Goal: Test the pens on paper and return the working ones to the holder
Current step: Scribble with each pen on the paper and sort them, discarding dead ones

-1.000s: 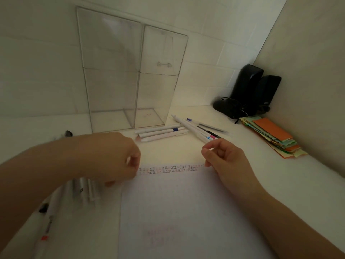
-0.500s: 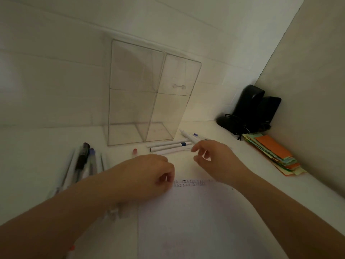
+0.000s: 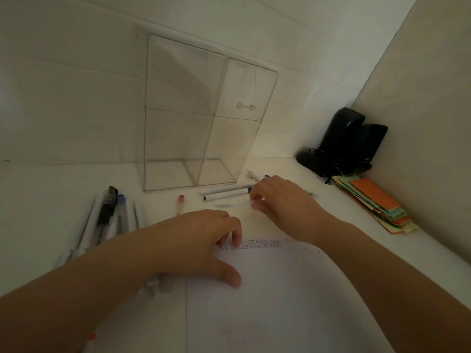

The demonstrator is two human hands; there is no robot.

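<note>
A white sheet of paper (image 3: 280, 301) lies on the desk in front of me, with a row of small scribbles along its top edge. My left hand (image 3: 198, 240) rests on the paper's top left corner, fingers loosely curled, holding nothing. My right hand (image 3: 280, 200) reaches over a group of white pens (image 3: 226, 193) in front of the clear holder (image 3: 204, 110). Its fingertips pinch a blurred white pen (image 3: 232, 205). Several more pens (image 3: 109, 215) lie at the left. A pen with a red cap (image 3: 180, 203) lies between the groups.
Black speakers (image 3: 349, 141) with a cable stand in the back right corner. A stack of coloured paper notes (image 3: 374, 205) lies along the right wall. The holder stands against the tiled back wall.
My right hand has moved forward from the paper's top edge to the pens by the holder and closed on one. The camera has shifted left, so the left pen group shows.
</note>
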